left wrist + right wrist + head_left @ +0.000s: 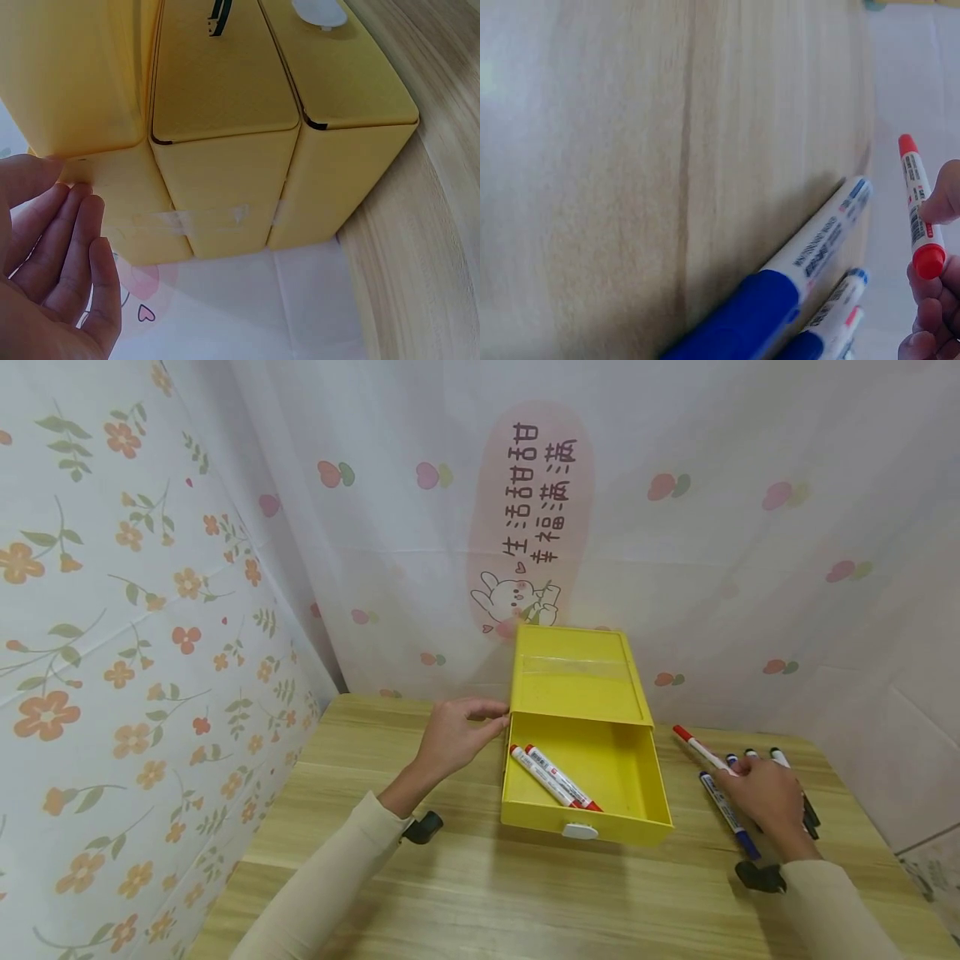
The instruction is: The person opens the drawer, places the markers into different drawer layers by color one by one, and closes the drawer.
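Right hand (765,789) is pinching a red-capped marker (701,750) at three o'clock of the yellow drawer (622,768) (pick-up step, apparently), the next move probably calling for a nine-o'clock carry, while the left hand (461,739), fingers loosely extended, is touching its ten-o'clock corner.

Head view looking forward and down, left wrist close, sharing yellow box (573,695), right wrist close, sharing markers (772,296)
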The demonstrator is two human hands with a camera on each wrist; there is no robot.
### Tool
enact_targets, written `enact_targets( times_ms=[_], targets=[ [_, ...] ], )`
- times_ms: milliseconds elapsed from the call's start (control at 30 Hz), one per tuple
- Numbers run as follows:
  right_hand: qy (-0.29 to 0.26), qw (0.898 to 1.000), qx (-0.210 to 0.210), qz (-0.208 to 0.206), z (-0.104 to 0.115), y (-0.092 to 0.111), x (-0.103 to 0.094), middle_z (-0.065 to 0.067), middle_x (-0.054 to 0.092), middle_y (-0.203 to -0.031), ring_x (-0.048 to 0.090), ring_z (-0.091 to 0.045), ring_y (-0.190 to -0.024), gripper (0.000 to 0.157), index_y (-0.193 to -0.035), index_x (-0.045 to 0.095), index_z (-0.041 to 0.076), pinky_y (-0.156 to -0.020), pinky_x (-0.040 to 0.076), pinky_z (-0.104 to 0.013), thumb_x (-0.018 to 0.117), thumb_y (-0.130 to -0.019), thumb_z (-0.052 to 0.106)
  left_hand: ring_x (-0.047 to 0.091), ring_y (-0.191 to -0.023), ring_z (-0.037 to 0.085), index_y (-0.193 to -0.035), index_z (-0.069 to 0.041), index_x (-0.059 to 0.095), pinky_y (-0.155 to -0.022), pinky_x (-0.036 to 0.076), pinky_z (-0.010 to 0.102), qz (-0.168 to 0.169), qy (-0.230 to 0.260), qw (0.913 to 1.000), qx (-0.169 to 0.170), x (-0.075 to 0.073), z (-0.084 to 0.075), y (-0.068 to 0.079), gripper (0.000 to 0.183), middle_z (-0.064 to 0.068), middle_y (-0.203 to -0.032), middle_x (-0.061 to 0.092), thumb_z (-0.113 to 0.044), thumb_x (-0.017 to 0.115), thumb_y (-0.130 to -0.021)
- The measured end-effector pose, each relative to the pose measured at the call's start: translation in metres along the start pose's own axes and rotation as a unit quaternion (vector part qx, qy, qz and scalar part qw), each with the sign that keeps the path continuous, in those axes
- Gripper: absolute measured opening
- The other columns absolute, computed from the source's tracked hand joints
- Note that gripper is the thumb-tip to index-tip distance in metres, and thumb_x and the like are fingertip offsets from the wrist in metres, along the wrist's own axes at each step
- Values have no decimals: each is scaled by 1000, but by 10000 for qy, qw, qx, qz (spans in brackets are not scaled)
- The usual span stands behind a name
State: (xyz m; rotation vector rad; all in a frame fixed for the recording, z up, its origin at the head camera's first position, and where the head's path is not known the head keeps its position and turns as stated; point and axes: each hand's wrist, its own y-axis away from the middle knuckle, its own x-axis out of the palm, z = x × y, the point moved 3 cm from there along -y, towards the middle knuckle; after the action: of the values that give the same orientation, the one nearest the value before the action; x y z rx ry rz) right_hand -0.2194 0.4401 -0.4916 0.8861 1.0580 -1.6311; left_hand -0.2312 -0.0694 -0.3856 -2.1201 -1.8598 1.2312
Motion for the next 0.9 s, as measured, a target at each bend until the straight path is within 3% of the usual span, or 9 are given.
enact_targets(
  times_ms=[267, 633, 900],
  targets=[
    [-153, 9994, -288, -92, 13, 4, -9, -13, 69, -82, 57, -26, -67, 34, -95, 77, -3, -52, 43, -37, 76, -97, 31, 82, -98, 27, -113, -4, 86, -81, 67, 40, -30, 35, 10000, -45, 0, -1, 1, 18, 7, -108, 84, -12, 86, -97],
    [-96, 9959, -839, -316, 40, 7, -24, -4, 65, -76, 54, -22, -64, 25, -85, 75, 6, -52, 41, -36, 80, -93, 30, 82, -98, 28, -114, -3, 86, -81, 67, 41, -26, 71, 10000, -26, 0, -1, 1, 18, 8, -108, 84, -12, 86, -98],
    [-51, 9945, -975, -365, 58, 8, -38, -8, 68, -83, 58, -26, -69, 26, -89, 76, 3, -52, 42, -36, 80, -89, 29, 82, -99, 28, -113, -4, 86, -81, 67, 42, -9, 58, 10000, -40, 1, 1, 1, 18, 7, -109, 84, -12, 86, -97]
  ],
)
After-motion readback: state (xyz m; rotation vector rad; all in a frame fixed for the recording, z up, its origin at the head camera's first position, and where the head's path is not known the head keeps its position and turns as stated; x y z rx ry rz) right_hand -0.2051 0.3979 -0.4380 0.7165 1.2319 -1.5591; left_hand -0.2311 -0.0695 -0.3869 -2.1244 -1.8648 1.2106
